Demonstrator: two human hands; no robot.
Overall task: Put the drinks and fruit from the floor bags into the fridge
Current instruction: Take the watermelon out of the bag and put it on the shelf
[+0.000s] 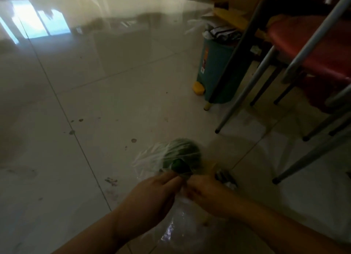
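A: Starting at the left, what do we have?

B: Our left hand, fingers curled, pinching the clear plastic bag at its mouth.

A: And the fruit?

B: A round green fruit sits inside the bag on the tiled floor, just beyond our fingertips.

A: Further right?

B: Our right hand pinches the same bag, touching the left. Beyond stand a teal bin and a red chair.
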